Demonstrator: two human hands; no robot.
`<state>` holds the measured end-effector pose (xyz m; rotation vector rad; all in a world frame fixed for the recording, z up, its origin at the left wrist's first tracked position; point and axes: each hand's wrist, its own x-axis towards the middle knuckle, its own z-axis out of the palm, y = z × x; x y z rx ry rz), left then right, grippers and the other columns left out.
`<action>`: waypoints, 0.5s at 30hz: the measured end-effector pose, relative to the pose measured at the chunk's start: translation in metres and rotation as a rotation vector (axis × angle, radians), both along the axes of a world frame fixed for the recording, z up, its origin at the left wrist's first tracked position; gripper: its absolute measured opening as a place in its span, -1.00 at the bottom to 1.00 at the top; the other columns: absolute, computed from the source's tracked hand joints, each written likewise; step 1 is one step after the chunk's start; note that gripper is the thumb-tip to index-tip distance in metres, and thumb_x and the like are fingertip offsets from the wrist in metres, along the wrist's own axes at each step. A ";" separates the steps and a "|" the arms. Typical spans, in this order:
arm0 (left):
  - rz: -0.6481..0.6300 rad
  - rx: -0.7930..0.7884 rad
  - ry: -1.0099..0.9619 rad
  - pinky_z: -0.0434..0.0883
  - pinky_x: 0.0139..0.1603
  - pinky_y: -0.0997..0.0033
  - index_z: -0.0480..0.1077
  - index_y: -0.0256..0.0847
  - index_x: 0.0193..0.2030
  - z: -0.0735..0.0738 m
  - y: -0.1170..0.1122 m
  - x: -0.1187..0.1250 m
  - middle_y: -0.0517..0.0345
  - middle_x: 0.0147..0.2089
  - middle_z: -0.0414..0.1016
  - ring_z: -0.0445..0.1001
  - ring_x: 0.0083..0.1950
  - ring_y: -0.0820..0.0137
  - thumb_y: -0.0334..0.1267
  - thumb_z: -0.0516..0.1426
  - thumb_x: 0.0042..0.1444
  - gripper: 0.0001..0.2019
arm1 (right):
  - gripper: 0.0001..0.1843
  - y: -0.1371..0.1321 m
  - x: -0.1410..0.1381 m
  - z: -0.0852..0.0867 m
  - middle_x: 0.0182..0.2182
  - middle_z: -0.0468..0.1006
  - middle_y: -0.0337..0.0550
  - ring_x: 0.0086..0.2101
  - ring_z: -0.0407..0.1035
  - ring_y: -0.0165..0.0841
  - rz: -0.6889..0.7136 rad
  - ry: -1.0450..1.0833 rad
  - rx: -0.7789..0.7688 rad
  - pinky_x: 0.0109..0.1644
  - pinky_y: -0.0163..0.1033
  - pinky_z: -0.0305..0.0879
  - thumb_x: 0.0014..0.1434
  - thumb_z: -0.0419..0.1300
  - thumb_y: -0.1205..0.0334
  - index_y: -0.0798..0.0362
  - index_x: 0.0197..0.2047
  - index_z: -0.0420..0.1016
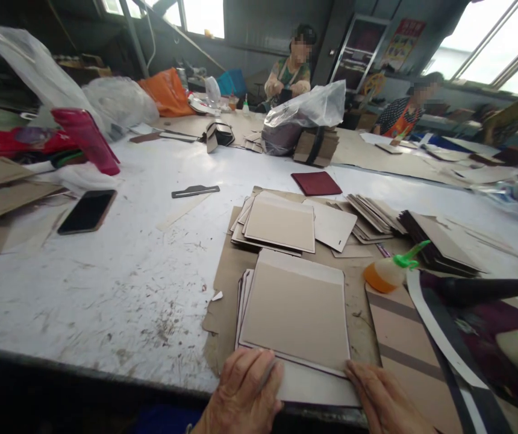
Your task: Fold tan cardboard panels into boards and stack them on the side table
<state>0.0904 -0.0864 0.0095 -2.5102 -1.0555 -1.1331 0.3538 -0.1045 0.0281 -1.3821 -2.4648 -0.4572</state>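
A stack of flat beige panels with dark edges lies before me at the table's near edge. My left hand curls over the near left corner of the stack, fingers bent and pressed together. At the near right corner, my right hand grips the edge of the top panel between thumb and fingers; the thumb is partly hidden. A paler sheet sticks out between my hands below that panel. Just beyond is a second pile of beige panels. To the right lies a squeeze bottle with orange liquid and a green nozzle.
A phone, a pink case and a dark flat template lie on the left. A maroon piece and more panel stacks are farther right. Two people sit beyond the table, another at far right.
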 end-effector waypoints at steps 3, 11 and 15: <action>0.013 0.042 -0.049 0.29 -0.07 0.24 0.39 -0.32 -0.18 0.005 0.000 -0.002 -0.06 -0.15 0.38 0.32 -0.08 0.26 -0.39 -0.08 0.16 -0.76 | -0.69 -0.004 -0.005 -0.001 -0.29 0.50 -0.09 -0.29 0.43 -0.42 -0.033 0.046 -0.016 -0.20 -0.48 0.34 0.25 -0.12 0.23 0.15 -0.07 0.34; -0.027 0.018 -0.099 0.28 -0.08 0.21 0.37 -0.30 -0.14 -0.001 0.002 -0.001 -0.06 -0.13 0.38 0.31 -0.08 0.25 -0.39 -0.07 0.13 -0.76 | -0.73 -0.007 -0.027 0.005 -0.36 0.47 -0.12 -0.35 0.41 -0.42 -0.191 0.228 -0.058 -0.31 -0.42 0.34 0.26 -0.14 0.28 0.09 -0.13 0.35; -0.081 -0.072 -0.066 0.29 -0.05 0.14 0.35 -0.36 -0.07 0.005 -0.002 -0.003 -0.12 -0.07 0.34 0.27 -0.02 0.19 -0.42 -0.01 0.10 -0.74 | -0.75 -0.007 -0.034 0.010 -0.34 0.45 -0.10 -0.34 0.40 -0.40 -0.243 0.247 -0.043 -0.29 -0.38 0.33 0.26 -0.12 0.25 0.09 -0.16 0.35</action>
